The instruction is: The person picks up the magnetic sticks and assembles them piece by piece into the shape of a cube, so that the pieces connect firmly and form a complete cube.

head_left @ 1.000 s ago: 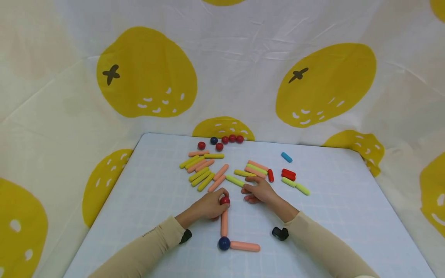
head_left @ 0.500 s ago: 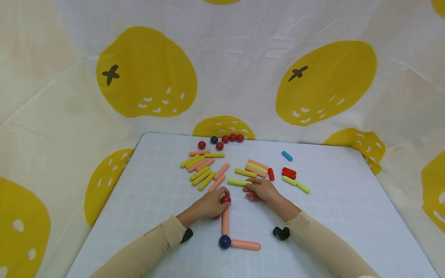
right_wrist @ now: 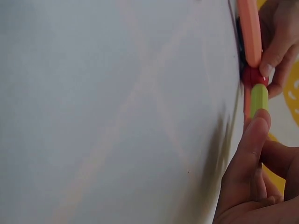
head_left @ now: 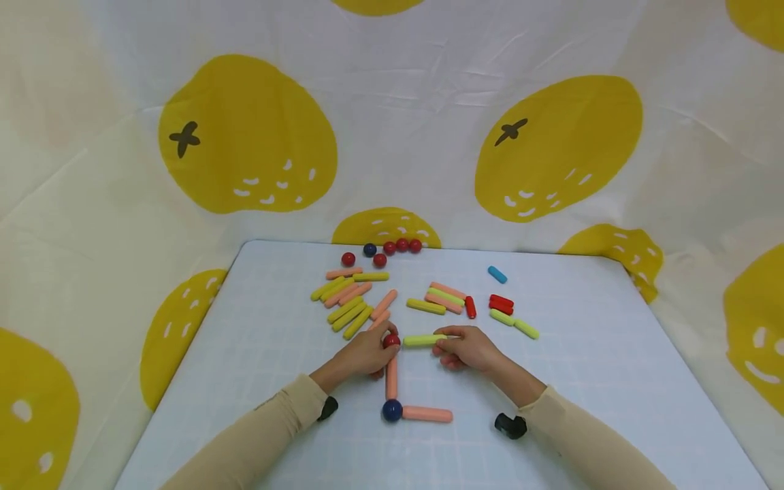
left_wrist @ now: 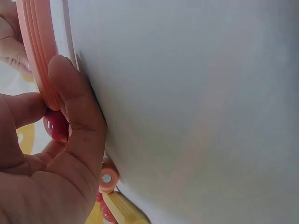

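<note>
My left hand (head_left: 365,352) grips a red ball (head_left: 392,341) between thumb and fingers at the far end of a peach rod (head_left: 392,381). That rod's near end meets a dark blue ball (head_left: 393,410), from which a second peach rod (head_left: 429,414) extends rightward on the table. In the left wrist view the thumb and a finger lie around the peach rod (left_wrist: 39,56) just at the ball (left_wrist: 56,125). My right hand (head_left: 470,348) pinches one end of a lime-green rod (head_left: 422,340); its other end points left, right at the red ball.
Beyond my hands lie several yellow rods (head_left: 347,311) and peach rods. More red balls (head_left: 402,243) and a blue ball (head_left: 370,250) sit at the table's back edge. To the right are short red rods (head_left: 501,307), lime rods (head_left: 526,329) and a light blue rod (head_left: 497,274).
My right hand has picked the lime-green rod out from near the loose rods, turned it level and brought it toward me beside the red ball. My left hand keeps its hold on the ball.
</note>
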The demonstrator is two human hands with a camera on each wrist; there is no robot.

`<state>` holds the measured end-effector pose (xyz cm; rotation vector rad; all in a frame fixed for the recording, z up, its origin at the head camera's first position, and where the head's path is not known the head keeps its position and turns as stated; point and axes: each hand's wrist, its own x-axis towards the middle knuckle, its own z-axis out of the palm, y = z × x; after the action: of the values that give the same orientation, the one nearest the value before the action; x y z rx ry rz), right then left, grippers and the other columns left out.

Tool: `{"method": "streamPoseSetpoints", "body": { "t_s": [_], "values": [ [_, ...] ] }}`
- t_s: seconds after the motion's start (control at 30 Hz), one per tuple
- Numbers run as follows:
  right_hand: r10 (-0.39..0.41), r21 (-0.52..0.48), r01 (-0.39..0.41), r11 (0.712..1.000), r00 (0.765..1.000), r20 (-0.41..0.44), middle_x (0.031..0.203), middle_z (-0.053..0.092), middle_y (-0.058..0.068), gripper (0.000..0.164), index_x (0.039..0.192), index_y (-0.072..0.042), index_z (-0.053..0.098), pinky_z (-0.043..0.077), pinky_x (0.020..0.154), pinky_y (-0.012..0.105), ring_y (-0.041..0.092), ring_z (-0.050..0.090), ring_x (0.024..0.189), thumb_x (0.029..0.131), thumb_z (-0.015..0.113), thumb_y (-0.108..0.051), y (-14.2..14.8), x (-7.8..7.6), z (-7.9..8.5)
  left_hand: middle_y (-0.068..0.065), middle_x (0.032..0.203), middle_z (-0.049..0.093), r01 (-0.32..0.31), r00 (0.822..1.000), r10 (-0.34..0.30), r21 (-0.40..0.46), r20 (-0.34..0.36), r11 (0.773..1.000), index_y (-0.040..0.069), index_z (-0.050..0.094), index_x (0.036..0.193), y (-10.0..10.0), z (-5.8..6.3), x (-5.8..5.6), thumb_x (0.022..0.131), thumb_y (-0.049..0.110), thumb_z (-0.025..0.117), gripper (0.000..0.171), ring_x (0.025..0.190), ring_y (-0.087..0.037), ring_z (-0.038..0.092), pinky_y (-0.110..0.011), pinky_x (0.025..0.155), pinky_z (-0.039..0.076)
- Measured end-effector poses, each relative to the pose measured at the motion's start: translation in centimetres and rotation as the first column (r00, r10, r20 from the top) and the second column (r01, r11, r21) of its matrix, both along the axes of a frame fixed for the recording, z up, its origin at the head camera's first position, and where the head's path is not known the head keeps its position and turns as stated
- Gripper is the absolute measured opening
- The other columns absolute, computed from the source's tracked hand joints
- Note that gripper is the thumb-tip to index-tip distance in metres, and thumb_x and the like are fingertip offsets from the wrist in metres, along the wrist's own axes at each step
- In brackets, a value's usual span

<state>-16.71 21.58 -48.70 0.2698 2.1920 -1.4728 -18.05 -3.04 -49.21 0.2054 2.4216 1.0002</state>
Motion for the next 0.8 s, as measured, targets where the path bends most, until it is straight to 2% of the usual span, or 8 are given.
{"method": "streamPoseSetpoints", "body": {
  "t_s": [0.3, 0.37, 0.43, 0.57, 0.7, 0.8],
  "values": [
    [-0.032, 0.022, 0.032, 0.999, 0.999, 0.0, 0.092, 0.077, 0.003, 0.035, 0.133, -0.012, 0.066, 0.059, 0.065, 0.023, 0.011, 0.066, 0.064, 0.101, 0.065, -0.024, -1.0, -0.2, -0.7, -0.006, 0.066, 0.06, 0.006, 1.0, -0.006, -0.007, -0.006, 1.0, 0.023, 0.052, 0.127, 0.0, 0.1, -0.4, 0.101, 0.03, 0.063, 0.03, 0.048, -0.02, 0.057, -0.025, 0.047, 0.044],
    [-0.041, 0.025, 0.041, 0.999, 0.999, 0.002, 0.091, 0.077, 0.003, 0.035, 0.133, -0.011, 0.066, 0.059, 0.065, 0.023, 0.011, 0.067, 0.064, 0.101, 0.065, -0.023, -1.0, -0.1, -0.7, -0.005, 0.067, 0.059, 0.035, 0.998, -0.036, -0.026, -0.05, 0.999, 0.022, 0.053, 0.127, 0.0, 0.1, -0.5, 0.101, 0.03, 0.063, 0.029, 0.05, -0.019, 0.056, -0.025, 0.048, 0.042],
    [-0.05, 0.02, 0.05, 0.999, 0.999, 0.004, 0.091, 0.077, 0.003, 0.034, 0.133, -0.01, 0.066, 0.059, 0.064, 0.024, 0.011, 0.067, 0.064, 0.101, 0.065, -0.022, -1.1, 0.0, -0.6, -0.003, 0.071, 0.059, 0.084, 0.989, -0.091, -0.068, -0.118, 0.994, 0.021, 0.054, 0.126, 0.1, 0.1, -0.6, 0.101, 0.031, 0.062, 0.029, 0.055, -0.017, 0.055, -0.025, 0.051, 0.041],
    [-0.064, 0.01, 0.064, 0.998, 0.998, 0.005, 0.091, 0.077, 0.003, 0.034, 0.132, -0.01, 0.066, 0.059, 0.064, 0.023, 0.011, 0.066, 0.063, 0.1, 0.065, -0.021, -1.1, 0.3, -0.3, 0.0, 0.087, 0.06, 0.149, 0.956, -0.185, -0.165, -0.227, 0.975, 0.017, 0.057, 0.126, 0.3, 0.2, -0.9, 0.099, 0.032, 0.064, 0.031, 0.074, -0.016, 0.055, -0.026, 0.061, 0.043],
    [-0.069, 0.014, 0.069, 0.997, 0.998, 0.001, 0.09, 0.077, 0.003, 0.034, 0.133, -0.01, 0.066, 0.058, 0.064, 0.023, 0.012, 0.066, 0.063, 0.1, 0.065, -0.02, -1.2, 0.5, -0.1, -0.002, 0.1, 0.058, 0.162, 0.95, -0.214, -0.228, -0.226, 0.96, 0.02, 0.06, 0.124, 0.9, 0.3, -1.1, 0.098, 0.035, 0.067, 0.031, 0.081, -0.017, 0.056, -0.028, 0.065, 0.046],
    [-0.069, 0.017, 0.069, 0.997, 0.998, 0.001, 0.09, 0.077, 0.003, 0.035, 0.133, -0.01, 0.065, 0.058, 0.064, 0.024, 0.012, 0.066, 0.063, 0.101, 0.065, -0.02, -1.2, 0.7, -0.1, -0.003, 0.106, 0.055, 0.201, 0.939, -0.257, -0.242, -0.229, 0.949, 0.025, 0.063, 0.126, 1.1, 0.3, -1.2, 0.098, 0.035, 0.067, 0.03, 0.081, -0.017, 0.055, -0.027, 0.065, 0.045]
  ]
}}
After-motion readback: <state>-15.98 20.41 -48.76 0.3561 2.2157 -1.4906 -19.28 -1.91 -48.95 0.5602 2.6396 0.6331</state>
